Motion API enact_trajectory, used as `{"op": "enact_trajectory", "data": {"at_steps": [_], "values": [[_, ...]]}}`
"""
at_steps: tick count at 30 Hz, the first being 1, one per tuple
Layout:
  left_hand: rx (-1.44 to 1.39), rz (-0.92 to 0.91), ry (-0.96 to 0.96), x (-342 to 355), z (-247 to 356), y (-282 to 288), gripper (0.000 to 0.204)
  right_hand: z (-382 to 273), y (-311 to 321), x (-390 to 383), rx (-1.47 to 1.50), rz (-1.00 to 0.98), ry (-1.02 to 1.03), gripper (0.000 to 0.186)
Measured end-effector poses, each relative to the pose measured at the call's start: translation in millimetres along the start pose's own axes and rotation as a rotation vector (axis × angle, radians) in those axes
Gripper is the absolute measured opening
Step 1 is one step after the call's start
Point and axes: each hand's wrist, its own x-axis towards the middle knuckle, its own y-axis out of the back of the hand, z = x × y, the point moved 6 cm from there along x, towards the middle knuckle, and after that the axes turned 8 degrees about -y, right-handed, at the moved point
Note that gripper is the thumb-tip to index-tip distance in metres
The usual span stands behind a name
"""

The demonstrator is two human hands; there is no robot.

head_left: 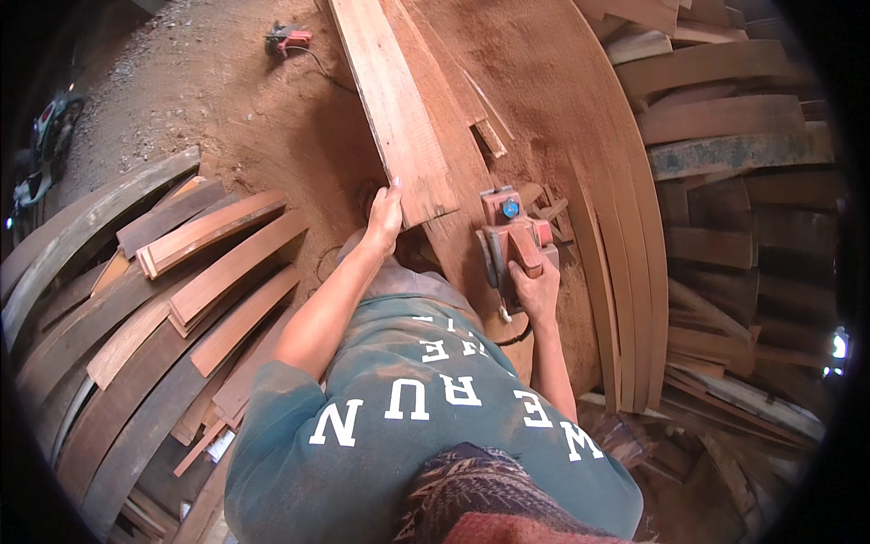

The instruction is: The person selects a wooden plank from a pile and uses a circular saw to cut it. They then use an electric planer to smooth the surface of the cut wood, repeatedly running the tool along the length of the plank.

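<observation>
A long pale wooden board (394, 109) stretches away from me, its squared near end just in front of my body. My left hand (385, 218) is closed on the board's left edge, close to that near end. To the right, my right hand (536, 288) wraps around the rear handle of a dusty red electric hand planer (509, 231) with a blue knob on its front. The planer is to the right of the board's near end, apart from it. Its underside is hidden from view. A second, browner plank (444, 91) lies beneath and beside the pale board.
Stacked timber pieces (240, 231) fan out at the left. Long curved-looking planks (625, 227) run along the right, with a high wood pile (725, 118) beyond. A red power tool (292, 39) with a cord lies on the dusty ground (208, 100). Offcuts (548, 207) lie near the planer.
</observation>
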Motion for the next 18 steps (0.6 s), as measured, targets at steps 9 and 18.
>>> {"op": "enact_trajectory", "data": {"at_steps": [9,18], "values": [[0.651,0.073,-0.353,80,49,15,0.059,-8,-38,14,-0.033,-0.101,0.005,0.024],[0.712,-0.065,-0.451,138,60,31,0.074,-49,-106,57,-0.107,-0.144,0.077,0.018]]}}
